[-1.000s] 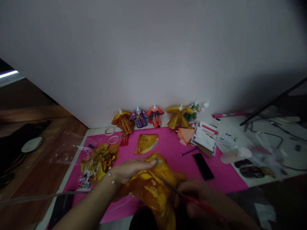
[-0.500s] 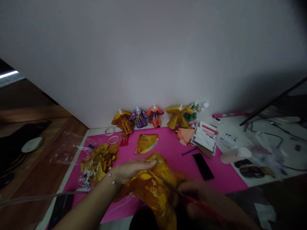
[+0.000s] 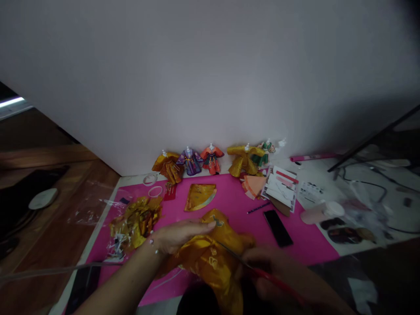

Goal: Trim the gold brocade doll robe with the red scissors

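Note:
Shiny gold fabric [image 3: 215, 262] with pale embroidered motifs hangs in loose folds in front of me. My left hand [image 3: 183, 234], a beaded bracelet at its wrist, grips the fabric from the left with the thumb on top. Coming in from the right, my right hand [image 3: 278, 267] is closed on scissors [image 3: 274, 281] with red handles. Their dark blades point up and left and lie against the gold cloth; whether they are parted I cannot tell. Shadow and blur hide part of the right fingers. A fan-shaped gold piece [image 3: 199, 196] lies flat beyond my left hand.
A pink mat [image 3: 229, 190] covers the table. Gold scraps [image 3: 136, 221] are heaped at left. Several small dressed figures, including a purple-robed one [image 3: 189, 162], line the wall. At right lie a phone [image 3: 278, 228], papers [image 3: 282, 188] and a pale bottle [image 3: 323, 212].
The gold fabric and my left hand have shifted very slightly to the right. The right hand and scissors look nearly the same, and the things on the table have not moved.

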The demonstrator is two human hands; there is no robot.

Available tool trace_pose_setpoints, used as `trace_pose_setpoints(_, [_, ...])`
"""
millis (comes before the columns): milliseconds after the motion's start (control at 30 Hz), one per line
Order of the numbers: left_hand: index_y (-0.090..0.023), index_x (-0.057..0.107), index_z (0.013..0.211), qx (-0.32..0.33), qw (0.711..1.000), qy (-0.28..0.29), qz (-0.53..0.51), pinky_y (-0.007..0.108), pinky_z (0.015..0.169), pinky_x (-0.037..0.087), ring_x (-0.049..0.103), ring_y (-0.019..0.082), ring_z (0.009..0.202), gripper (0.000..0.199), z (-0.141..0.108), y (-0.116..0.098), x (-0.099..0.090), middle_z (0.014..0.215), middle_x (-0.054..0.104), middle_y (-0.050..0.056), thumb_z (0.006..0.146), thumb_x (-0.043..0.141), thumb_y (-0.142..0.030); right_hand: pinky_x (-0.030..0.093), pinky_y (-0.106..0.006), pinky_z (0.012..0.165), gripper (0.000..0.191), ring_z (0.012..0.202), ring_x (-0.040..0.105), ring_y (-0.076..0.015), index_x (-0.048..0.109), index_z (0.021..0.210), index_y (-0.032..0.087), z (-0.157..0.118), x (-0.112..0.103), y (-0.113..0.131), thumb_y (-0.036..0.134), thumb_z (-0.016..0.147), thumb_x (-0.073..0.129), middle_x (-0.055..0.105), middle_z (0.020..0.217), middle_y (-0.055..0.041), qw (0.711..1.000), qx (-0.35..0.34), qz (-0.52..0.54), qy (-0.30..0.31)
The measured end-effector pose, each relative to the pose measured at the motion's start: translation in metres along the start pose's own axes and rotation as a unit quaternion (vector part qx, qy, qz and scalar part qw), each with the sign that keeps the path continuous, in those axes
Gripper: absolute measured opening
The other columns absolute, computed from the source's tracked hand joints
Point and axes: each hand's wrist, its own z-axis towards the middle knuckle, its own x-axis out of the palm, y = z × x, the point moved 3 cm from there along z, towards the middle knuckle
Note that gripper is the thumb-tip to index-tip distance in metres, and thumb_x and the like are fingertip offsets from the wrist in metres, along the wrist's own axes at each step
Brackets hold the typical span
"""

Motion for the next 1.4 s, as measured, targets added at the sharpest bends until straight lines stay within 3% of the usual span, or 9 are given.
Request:
trace_pose_setpoints(133, [-0.016, 0.08, 0.09, 0.033, 0.999, 0.022, 0.02, 0.045, 0.112, 0.038, 0.064, 0.035, 0.122, 0.052, 0.001, -0.002, 0.003, 0.107, 0.082, 0.011, 0.067, 0.08, -0.063, 0.048, -0.023, 0.063, 0.013, 0.072, 0.064, -0.0163, 0.077, 0.087, 0.016, 0.004, 0.001, 0.003, 0.022, 0.076, 0.074, 0.07, 0.082, -0.002, 0.999, -0.033, -0.021, -0.017])
trace_pose_setpoints(333, [-0.016, 0.081, 0.09, 0.012, 0.999, 0.022, 0.026, 0.043, 0.109, 0.042, 0.067, 0.034, 0.118, 0.054, 0.001, 0.0, 0.0, 0.105, 0.082, 0.012, 0.067, 0.08, -0.064, 0.041, -0.022, 0.057, 0.018, 0.067, 0.056, -0.0136, 0.076, 0.084, 0.015, 0.006, 0.001, 0.002, 0.032, 0.078, 0.072, 0.066, 0.079, -0.0025, 0.998, -0.06, -0.03, -0.013])
trace_pose_setpoints(533, [-0.017, 0.081, 0.089, -0.008, 1.0, 0.025, 0.001, 0.044, 0.106, 0.044, 0.07, 0.034, 0.113, 0.053, 0.002, 0.004, -0.001, 0.101, 0.083, 0.011, 0.064, 0.082, -0.063, 0.042, -0.023, 0.059, 0.018, 0.068, 0.056, -0.0147, 0.076, 0.091, 0.018, 0.002, 0.001, -0.008, 0.033, 0.081, 0.072, 0.066, 0.08, -0.0013, 1.0, -0.002, -0.007, 0.004])
trace_pose_setpoints(700, [-0.017, 0.081, 0.087, -0.001, 1.0, 0.012, 0.012, 0.047, 0.111, 0.039, 0.065, 0.036, 0.12, 0.052, 0.0, 0.002, -0.001, 0.099, 0.083, 0.01, 0.063, 0.082, -0.063, 0.038, -0.021, 0.054, 0.025, 0.063, 0.052, -0.0121, 0.075, 0.088, 0.016, 0.004, 0.002, 0.006, 0.039, 0.079, 0.075, 0.062, 0.077, -0.0002, 0.998, -0.041, 0.051, 0.004])
trace_pose_setpoints(833, [-0.017, 0.081, 0.085, 0.024, 0.999, -0.015, 0.026, 0.047, 0.115, 0.034, 0.06, 0.037, 0.127, 0.05, -0.002, -0.001, 0.0, 0.103, 0.082, 0.01, 0.064, 0.082, -0.063, 0.032, -0.02, 0.051, 0.027, 0.058, 0.045, -0.0096, 0.074, 0.086, 0.016, 0.005, 0.001, 0.009, 0.042, 0.078, 0.074, 0.057, 0.069, 0.0024, 0.999, -0.021, 0.025, 0.003])
trace_pose_setpoints(1067, [-0.015, 0.08, 0.085, 0.008, 1.0, 0.001, 0.005, 0.048, 0.115, 0.034, 0.057, 0.038, 0.13, 0.051, -0.003, 0.001, 0.001, 0.099, 0.082, 0.013, 0.063, 0.084, -0.06, 0.035, -0.021, 0.055, 0.028, 0.062, 0.048, -0.0109, 0.072, 0.085, 0.013, 0.006, 0.002, 0.014, 0.041, 0.081, 0.069, 0.058, 0.074, 0.0007, 0.999, -0.025, 0.03, 0.019])
trace_pose_setpoints(1233, [-0.015, 0.08, 0.087, 0.011, 1.0, 0.006, 0.004, 0.049, 0.114, 0.034, 0.061, 0.037, 0.125, 0.05, -0.002, 0.001, 0.0, 0.102, 0.082, 0.014, 0.065, 0.083, -0.06, 0.035, -0.019, 0.054, 0.018, 0.063, 0.049, -0.0101, 0.07, 0.084, 0.015, 0.006, 0.004, 0.013, 0.032, 0.08, 0.07, 0.058, 0.078, 0.0013, 0.999, -0.029, 0.035, 0.023])
trace_pose_setpoints(1400, [-0.016, 0.08, 0.082, 0.006, 1.0, 0.006, 0.004, 0.049, 0.116, 0.031, 0.059, 0.037, 0.127, 0.05, -0.001, -0.001, 0.002, 0.098, 0.082, 0.012, 0.063, 0.084, -0.061, 0.043, -0.025, 0.065, 0.023, 0.066, 0.049, -0.0121, 0.071, 0.081, 0.017, 0.006, 0.003, 0.02, 0.04, 0.081, 0.07, 0.056, 0.077, 0.0016, 0.998, -0.065, -0.002, -0.008])
